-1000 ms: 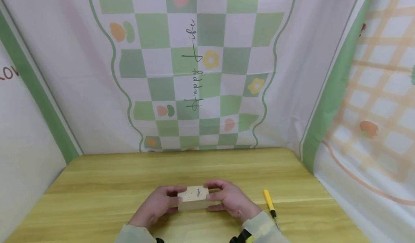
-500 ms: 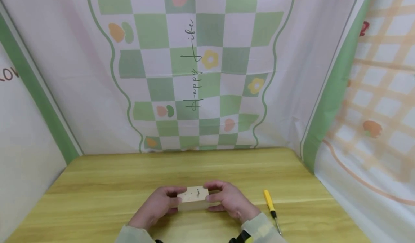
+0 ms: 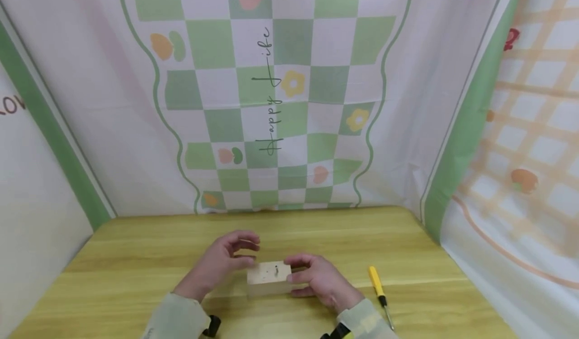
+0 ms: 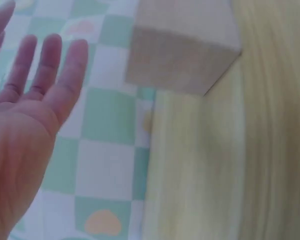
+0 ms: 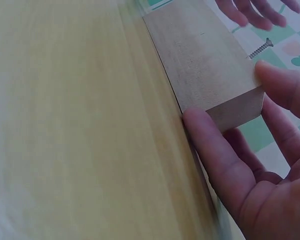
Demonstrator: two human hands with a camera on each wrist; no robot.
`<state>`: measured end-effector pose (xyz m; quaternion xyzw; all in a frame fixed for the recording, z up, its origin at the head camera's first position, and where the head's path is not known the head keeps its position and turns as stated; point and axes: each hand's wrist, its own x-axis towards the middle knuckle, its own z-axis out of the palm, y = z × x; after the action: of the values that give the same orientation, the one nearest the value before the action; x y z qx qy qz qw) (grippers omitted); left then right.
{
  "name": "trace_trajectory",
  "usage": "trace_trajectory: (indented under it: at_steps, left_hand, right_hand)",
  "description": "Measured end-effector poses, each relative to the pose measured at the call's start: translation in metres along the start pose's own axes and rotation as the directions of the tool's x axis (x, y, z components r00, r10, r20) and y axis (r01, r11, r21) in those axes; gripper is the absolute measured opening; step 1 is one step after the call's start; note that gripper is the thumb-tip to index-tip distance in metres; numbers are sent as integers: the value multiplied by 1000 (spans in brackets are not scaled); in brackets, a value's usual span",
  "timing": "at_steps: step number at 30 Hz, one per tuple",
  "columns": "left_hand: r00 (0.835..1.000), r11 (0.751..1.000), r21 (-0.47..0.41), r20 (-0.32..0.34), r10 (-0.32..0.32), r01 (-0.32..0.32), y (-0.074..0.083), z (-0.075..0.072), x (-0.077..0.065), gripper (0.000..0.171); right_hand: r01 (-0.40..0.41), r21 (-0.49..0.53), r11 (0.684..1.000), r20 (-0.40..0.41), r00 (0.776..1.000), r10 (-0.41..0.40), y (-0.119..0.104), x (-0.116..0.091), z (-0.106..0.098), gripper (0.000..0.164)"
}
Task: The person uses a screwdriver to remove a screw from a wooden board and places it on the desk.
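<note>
A pale wooden block point(image 3: 264, 273) sits on the table with small holes in its top. A screw point(image 5: 261, 48) stands partly out of that top face, threads showing in the right wrist view. My right hand point(image 3: 323, 282) grips the block's right end, thumb at the top edge and fingers around the end and lower side. Beyond the block's left end, my left hand point(image 3: 222, 261) is raised with its fingers relaxed and nothing in them. The left wrist view shows this left palm point(image 4: 20, 130) apart from the block.
A screwdriver point(image 3: 375, 281) with a yellow and black handle lies on the wooden table point(image 3: 135, 258) to the right of my right hand. Behind the table hangs a green-and-white checked cloth point(image 3: 253, 122); more cloth covers both sides.
My left hand has let go of the block's left end and moved up and away from it. The right hand keeps its grip, and the block stays in place.
</note>
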<state>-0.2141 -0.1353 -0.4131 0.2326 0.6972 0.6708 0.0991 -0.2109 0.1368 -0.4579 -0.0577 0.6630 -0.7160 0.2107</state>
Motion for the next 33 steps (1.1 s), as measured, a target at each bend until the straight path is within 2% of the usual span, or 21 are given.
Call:
trace_trajectory:
  at_steps: [9, 19, 26, 33]
  left_hand:
    - [997, 1000, -19, 69, 23, -22, -13, 28, 15, 33]
    - [997, 994, 107, 71, -7, -1, -23, 42, 20, 35]
    - [1000, 972, 236, 28, -5, -1, -24, 47, 22, 31]
    - [999, 962, 273, -43, -11, 22, -25, 50, 25, 25]
  right_hand:
    - [-11, 12, 1000, 16, 1000, 11, -1, -2, -1, 43]
    - [-17, 15, 1000, 6, 1000, 17, 0, -1, 0, 45]
    - [-19, 19, 1000, 11, 1000, 18, 0, 0, -1, 44]
    - [-9, 19, 1000, 9, 1000, 8, 0, 1, -2, 43]
